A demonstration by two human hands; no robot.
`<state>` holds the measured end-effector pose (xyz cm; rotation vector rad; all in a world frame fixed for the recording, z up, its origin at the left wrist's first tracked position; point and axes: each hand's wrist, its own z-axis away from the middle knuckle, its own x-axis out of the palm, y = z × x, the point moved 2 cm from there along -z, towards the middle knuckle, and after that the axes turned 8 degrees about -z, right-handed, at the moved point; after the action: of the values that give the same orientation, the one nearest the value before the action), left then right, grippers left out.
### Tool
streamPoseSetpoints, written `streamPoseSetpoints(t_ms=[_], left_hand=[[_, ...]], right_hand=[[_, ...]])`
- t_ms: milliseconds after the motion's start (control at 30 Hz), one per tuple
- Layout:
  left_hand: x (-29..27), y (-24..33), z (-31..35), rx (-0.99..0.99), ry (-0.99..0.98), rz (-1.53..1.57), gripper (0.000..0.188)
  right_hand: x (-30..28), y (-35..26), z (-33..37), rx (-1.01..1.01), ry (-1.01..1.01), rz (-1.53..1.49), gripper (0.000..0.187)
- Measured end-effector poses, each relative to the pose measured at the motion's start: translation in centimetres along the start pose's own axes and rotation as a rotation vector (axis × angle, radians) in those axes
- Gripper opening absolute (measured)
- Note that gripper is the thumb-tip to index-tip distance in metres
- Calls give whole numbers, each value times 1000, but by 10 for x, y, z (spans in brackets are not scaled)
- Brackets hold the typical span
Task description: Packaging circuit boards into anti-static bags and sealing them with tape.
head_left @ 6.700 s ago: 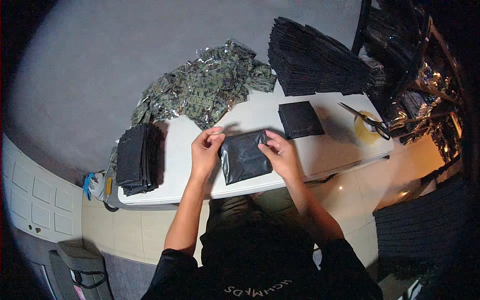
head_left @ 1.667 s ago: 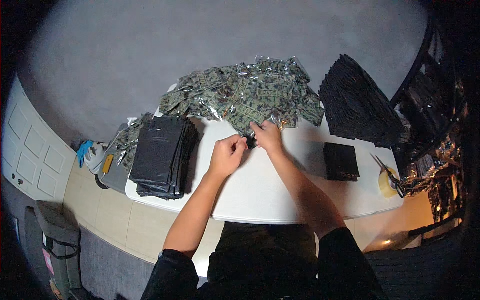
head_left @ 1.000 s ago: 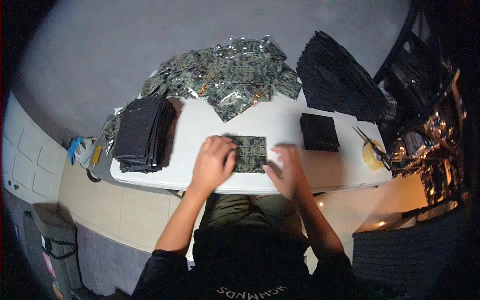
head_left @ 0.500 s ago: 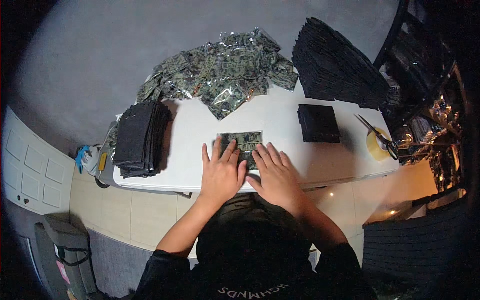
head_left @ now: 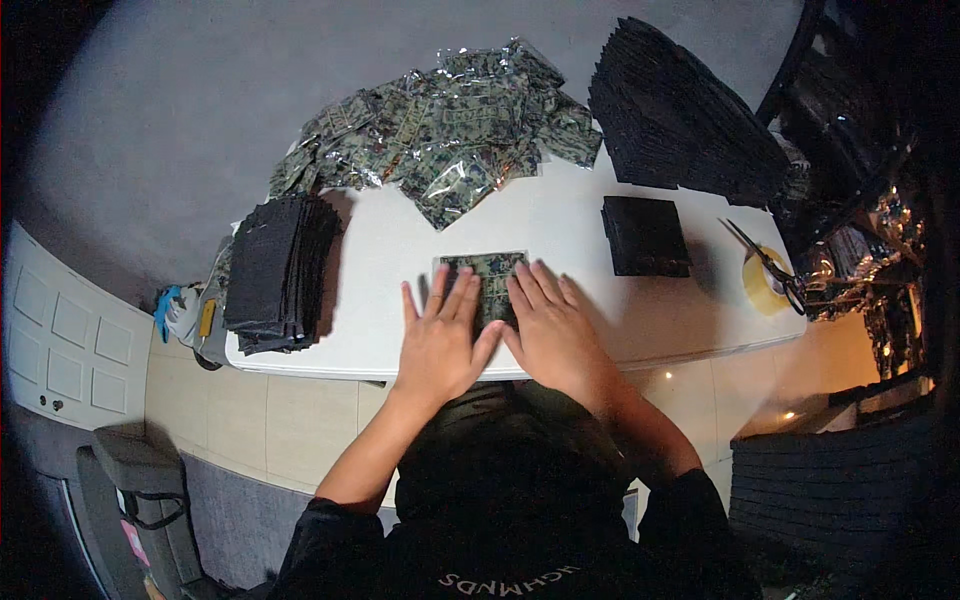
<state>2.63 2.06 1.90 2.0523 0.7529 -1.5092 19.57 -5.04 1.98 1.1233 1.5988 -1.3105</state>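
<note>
Near the table's front edge lies a flat camouflage-patterned packet point(head_left: 495, 290) in a clear plastic sleeve. My left hand point(head_left: 440, 340) rests on its left part with the fingers stretched out. Across its right side lies my right hand point(head_left: 553, 335), palm down and fingers extended. Both thumbs come close together over the packet's lower part, which the hands partly cover. Beyond it spreads a heap of similar camouflage packets point(head_left: 440, 130) in shiny clear plastic.
On the white table point(head_left: 390, 240) a stack of black folded pieces point(head_left: 275, 270) stands at left. A small black pile point(head_left: 645, 237) lies right of my hands, with scissors point(head_left: 765, 262) on a tape roll point(head_left: 762, 285) beyond it. A tall black stack point(head_left: 680, 120) leans at back right.
The whole view has shifted slightly. My hands remain over the packet; the right hand's fingers have moved a little along its right side, showing more of the packet's middle.
</note>
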Motion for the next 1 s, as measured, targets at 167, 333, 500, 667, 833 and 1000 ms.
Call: streamPoseSetpoints(t_ms=[167,333,500,667,833,1000], left_hand=[[7,10,6,111,-25,69,67],[-4,1,20,42,-51,-13,66],[-9,8,15,35,-13,13,66],[-2,12,20,61,-17,53,66],[-12,-4,10,-72,-164,-20,69],[6,3,-21,34,-18,96,75]], right_hand=[[18,9,-5,-92,23,-25,68],[19,6,12,-54,59,-11,67],[12,1,10,-7,10,7,71],[15,-2,12,-66,10,21,66],[-1,-1,8,29,-63,-47,66],[16,9,-29,-10,87,-104,64]])
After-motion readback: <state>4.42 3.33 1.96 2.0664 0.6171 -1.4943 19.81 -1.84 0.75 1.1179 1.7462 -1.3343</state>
